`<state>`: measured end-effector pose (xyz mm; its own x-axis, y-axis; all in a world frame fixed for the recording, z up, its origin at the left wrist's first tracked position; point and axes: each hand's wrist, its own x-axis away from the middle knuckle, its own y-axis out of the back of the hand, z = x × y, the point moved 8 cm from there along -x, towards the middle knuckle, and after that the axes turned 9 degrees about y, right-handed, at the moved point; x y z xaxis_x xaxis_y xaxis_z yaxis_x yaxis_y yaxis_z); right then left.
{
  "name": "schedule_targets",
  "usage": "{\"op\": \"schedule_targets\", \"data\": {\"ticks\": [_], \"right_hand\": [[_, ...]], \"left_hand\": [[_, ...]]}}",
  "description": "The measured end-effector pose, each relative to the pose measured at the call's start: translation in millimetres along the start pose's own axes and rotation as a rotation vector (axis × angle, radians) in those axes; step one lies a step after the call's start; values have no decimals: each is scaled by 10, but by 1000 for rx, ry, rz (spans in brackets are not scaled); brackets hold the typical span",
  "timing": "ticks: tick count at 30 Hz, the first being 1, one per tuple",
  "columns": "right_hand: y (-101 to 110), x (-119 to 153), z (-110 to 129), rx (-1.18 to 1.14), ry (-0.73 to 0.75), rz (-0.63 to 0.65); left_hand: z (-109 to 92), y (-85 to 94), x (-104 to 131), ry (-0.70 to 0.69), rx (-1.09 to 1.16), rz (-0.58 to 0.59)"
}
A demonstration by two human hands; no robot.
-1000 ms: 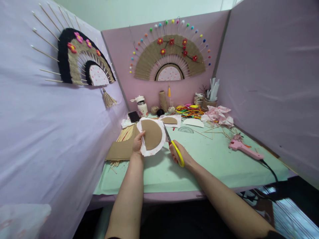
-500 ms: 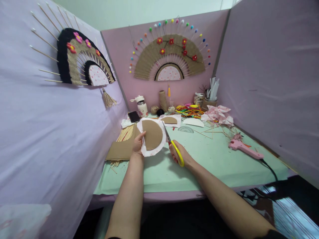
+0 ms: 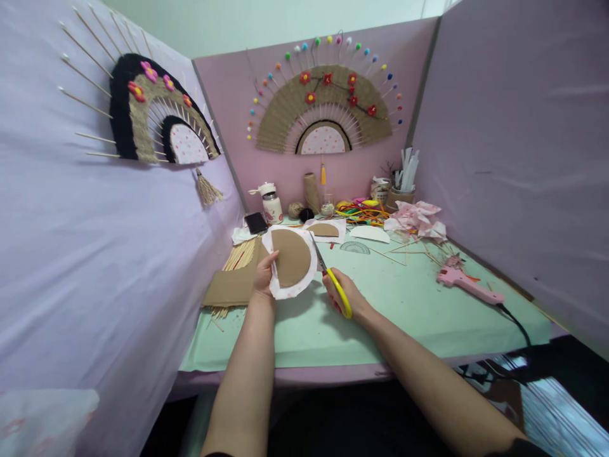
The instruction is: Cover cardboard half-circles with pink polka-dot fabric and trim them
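Observation:
My left hand (image 3: pixel 264 274) is closed on the straight side of a half-round cardboard piece (image 3: pixel 292 259), thumb on top. Behind the cardboard lies white fabric with faint pink marks (image 3: pixel 290 292), which sticks out as a border around the curve. Yellow-handled scissors (image 3: pixel 343 297) are gripped in my right hand (image 3: pixel 343 291). Their blades point up and away, at the right edge of the fabric border. Both hands are held above the green tabletop. My right fingers are partly hidden by the scissors' handle.
Folded cardboard (image 3: pixel 228 285) lies over thin wooden sticks (image 3: pixel 240 254) at left. Farther back are another half-round cardboard piece (image 3: pixel 324 230) on fabric, a white half-round piece (image 3: pixel 369 234) and a protractor (image 3: pixel 354 247). A pink glue gun (image 3: pixel 469 284) with a cord lies at right.

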<state>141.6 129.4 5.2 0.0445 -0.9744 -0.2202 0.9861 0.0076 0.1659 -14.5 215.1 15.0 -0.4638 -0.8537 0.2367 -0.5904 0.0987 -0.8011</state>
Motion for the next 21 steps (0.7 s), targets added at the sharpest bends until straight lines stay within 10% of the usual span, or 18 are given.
{"op": "schedule_targets", "data": {"ticks": [21], "right_hand": [[13,-17,-28,-11,-11,-23]], "left_hand": [[-80,56,-16,-91,-15,-26]]}}
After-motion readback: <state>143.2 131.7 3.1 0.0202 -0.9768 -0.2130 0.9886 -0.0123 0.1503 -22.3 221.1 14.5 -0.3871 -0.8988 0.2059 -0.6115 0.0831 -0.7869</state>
